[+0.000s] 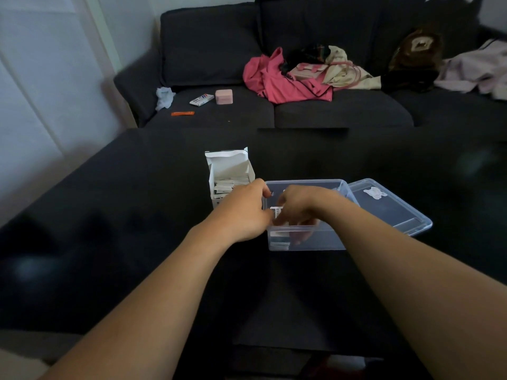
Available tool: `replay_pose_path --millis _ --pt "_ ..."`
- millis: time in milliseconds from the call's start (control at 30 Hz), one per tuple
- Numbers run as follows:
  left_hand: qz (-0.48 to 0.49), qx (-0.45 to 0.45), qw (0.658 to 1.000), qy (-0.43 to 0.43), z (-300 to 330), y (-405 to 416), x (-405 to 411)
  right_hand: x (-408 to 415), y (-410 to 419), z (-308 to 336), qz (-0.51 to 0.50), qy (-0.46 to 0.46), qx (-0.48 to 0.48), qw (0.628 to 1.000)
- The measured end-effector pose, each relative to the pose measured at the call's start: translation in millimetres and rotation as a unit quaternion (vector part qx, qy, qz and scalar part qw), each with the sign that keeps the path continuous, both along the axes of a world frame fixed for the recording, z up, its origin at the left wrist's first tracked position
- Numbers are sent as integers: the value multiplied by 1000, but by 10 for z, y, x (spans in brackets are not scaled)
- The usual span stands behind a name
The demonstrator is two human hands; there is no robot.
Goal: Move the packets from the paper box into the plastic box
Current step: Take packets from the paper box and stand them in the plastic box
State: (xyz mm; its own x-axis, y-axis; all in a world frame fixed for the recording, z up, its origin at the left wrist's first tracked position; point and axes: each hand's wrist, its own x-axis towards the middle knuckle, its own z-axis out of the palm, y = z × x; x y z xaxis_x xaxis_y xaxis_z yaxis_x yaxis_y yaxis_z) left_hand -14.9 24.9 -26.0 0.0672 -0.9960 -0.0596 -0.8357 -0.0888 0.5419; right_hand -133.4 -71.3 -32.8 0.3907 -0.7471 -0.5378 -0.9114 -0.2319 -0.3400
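A white paper box (229, 174) stands open on the dark table, with several white packets (223, 185) upright inside it. Just to its right sits the clear plastic box (326, 241). My left hand (242, 212) rests at the plastic box's left wall, fingers curled against it. Reaching down inside the plastic box, my right hand (297, 209) has its fingers closed around white packets (276, 212). A few packets (279, 244) lie at the box's bottom left, seen through the front wall. The fingertips of both hands are partly hidden.
The clear lid (389, 207) lies tilted against the plastic box's right side. Behind the table (109, 229) is a dark sofa (343, 111) with pink clothes (277, 78), a pink case (224, 96), a small carton (201, 100) and an orange wrapper (182, 113).
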Motion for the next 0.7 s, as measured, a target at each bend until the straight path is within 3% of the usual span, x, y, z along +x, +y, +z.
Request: replay_pose_path --millis 100,300,467,700 --pt "2 -8 1000 -1 -9 -6 5 25 44 -21 83 93 -82 989" --pt "2 -21 1000 4 -19 -3 14 23 7 63 25 16 -2 1000" --pt "0 -27 1000 11 -16 12 37 53 -3 20 47 54 -2 997" --pt "0 -47 999 -10 -4 17 53 42 25 19 16 38 8 999"
